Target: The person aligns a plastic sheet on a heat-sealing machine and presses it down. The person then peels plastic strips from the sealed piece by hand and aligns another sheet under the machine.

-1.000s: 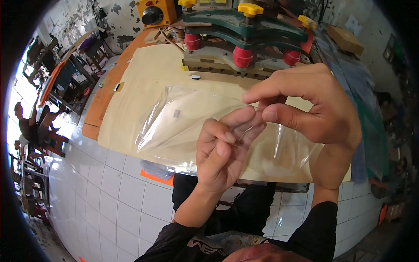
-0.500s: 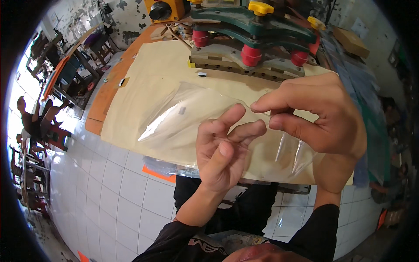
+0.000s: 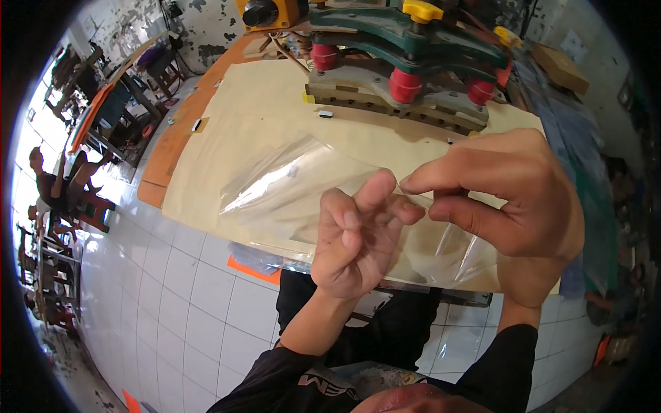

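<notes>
A white-tiled floor (image 3: 162, 303) is seen at the left and lower left of the frame, with a peeling wall (image 3: 200, 24) above it. An orange-brown table (image 3: 155, 193) is largely covered by a cream sheet (image 3: 200, 165), perhaps so that a smooth surface is offered. A dark green machine (image 3: 406, 45) with red fittings is set at the upper centre, behind the hands. Clear film (image 3: 275, 175) is spread across the centre, over the sheet. The right hand (image 3: 516, 199) is held at centre right, thumb and index finger brought close at the film's edge; the left hand (image 3: 361, 241) is held at centre, fingers curled and parted, seemingly so that the film is steadied. Whether film is pinched by either cannot be told. A small black-and-white block (image 3: 326, 114) is placed at upper centre.
</notes>
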Available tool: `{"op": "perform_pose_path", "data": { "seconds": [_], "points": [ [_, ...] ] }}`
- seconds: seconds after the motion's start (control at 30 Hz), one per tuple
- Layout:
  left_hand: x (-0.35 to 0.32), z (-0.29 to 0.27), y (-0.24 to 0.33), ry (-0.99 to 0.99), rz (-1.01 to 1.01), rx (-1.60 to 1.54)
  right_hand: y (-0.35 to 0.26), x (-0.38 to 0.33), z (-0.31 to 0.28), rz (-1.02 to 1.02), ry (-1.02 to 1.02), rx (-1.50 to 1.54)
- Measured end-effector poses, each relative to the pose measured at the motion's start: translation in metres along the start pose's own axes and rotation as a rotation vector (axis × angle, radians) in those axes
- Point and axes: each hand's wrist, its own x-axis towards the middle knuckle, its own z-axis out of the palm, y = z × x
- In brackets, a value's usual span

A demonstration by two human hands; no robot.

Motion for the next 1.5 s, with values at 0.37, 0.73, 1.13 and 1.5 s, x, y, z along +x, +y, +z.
{"op": "perform_pose_path", "data": {
  "seconds": [0.37,0.73,1.13,1.5],
  "points": [
    [0.000,-0.004,0.003,-0.047,-0.019,-0.061,0.001,0.001,0.000,0.009,-0.038,0.038],
    [-0.012,0.008,0.005,0.364,-0.079,0.354,0.004,0.003,-0.005,0.110,0.008,-0.022],
    [0.008,0.071,0.074,-0.185,-0.392,1.332,0.011,0.002,-0.010,0.353,0.075,0.002],
    [0.060,0.095,0.096,-0.421,-0.375,1.949,-0.020,0.004,0.009,0.116,-0.111,0.039]
  ]
}}
